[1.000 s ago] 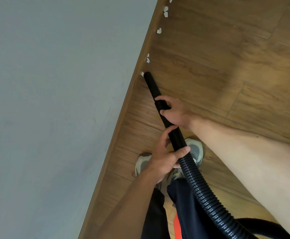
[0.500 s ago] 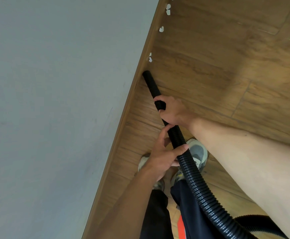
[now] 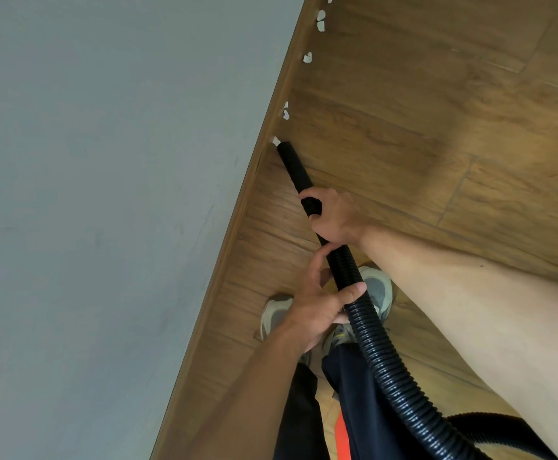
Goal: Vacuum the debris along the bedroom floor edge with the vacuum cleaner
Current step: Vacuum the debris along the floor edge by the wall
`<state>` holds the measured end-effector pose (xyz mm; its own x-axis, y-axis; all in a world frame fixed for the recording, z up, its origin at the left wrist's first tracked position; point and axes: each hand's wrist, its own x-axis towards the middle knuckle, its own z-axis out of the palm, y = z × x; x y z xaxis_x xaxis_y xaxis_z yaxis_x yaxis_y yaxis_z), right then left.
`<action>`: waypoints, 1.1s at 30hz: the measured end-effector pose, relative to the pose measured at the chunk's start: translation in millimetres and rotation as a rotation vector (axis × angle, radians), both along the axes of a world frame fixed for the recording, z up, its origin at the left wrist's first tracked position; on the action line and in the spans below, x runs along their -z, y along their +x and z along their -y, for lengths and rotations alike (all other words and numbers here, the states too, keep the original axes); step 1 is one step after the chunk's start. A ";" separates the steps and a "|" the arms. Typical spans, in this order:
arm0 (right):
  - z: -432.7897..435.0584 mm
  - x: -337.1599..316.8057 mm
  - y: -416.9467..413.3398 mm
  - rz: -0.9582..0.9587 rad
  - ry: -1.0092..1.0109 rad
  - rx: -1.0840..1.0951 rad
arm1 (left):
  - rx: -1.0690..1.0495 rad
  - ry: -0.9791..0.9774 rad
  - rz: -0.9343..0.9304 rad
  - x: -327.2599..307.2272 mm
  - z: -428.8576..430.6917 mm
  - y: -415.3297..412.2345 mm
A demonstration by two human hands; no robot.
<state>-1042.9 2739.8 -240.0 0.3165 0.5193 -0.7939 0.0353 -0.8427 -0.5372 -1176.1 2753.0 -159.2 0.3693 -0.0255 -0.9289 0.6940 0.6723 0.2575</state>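
Vacuuming is judged to be underway and at an early to middle stage. The rigid black nozzle tube (image 3: 296, 171) is held slanted down to the wooden floor (image 3: 404, 127), its mouth set at the floor edge against the skirting board (image 3: 237, 207), just beside the nearest white scrap (image 3: 275, 140); contact cannot be told. The right hand (image 3: 335, 217) is seen clamped round the tube's cuff, fingers curled about it. The left hand (image 3: 317, 303) is wrapped round the corrugated hose (image 3: 370, 333) lower down, thumb over the top. The strip of floor edge between the nozzle and the shoes (image 3: 375, 290) shows no scraps. Left to be collected along the floor edge further on: a pair of scraps (image 3: 285, 111), a single scrap (image 3: 308, 57), and more scraps (image 3: 320, 20) near the far end of view. The vacuum body is out of view. No brand, label or writing can be read.
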 end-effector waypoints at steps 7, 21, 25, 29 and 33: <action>1.1 -0.2 2.2 -0.004 0.085 -0.003 | -0.012 0.062 0.016 3.3 5.8 -3.5; 13.1 19.6 27.1 0.028 0.068 -0.150 | -0.045 0.159 0.022 36.2 36.6 27.6; 11.4 24.2 28.4 0.041 0.068 -0.165 | -0.045 0.146 0.044 37.3 35.4 28.9; 8.8 24.9 31.2 0.025 0.062 -0.146 | -0.035 0.084 0.061 34.1 30.0 30.3; 9.2 23.8 32.9 0.014 0.044 -0.120 | 0.007 0.073 0.056 29.8 26.4 32.0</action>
